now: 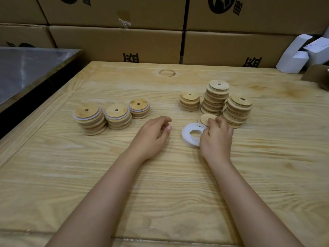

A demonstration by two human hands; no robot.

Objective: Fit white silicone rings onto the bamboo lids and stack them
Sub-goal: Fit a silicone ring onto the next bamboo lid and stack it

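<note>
Brown boxes (115, 43) stand behind the bench (160, 184). Ringed lid stacks (116, 115) sit left — the left hand (151, 138) rests nearby, fingers loosely curled, empty. White rings (188, 135) lie by the right hand (216, 138) — its fingers touch them, grip unclear. Bare lid stacks (216, 97) stand right.

- A pale wooden table (160, 184) with bold grain carries everything.
- A pile of white silicone rings (188, 135) lies near its middle.
- A loose lid (204, 118) lies just behind the rings.
- Three stacks of bare bamboo lids (216, 97) stand behind the rings, slightly right.
- Three ringed stacks (117, 116) stand well apart to the rings' left.
</note>
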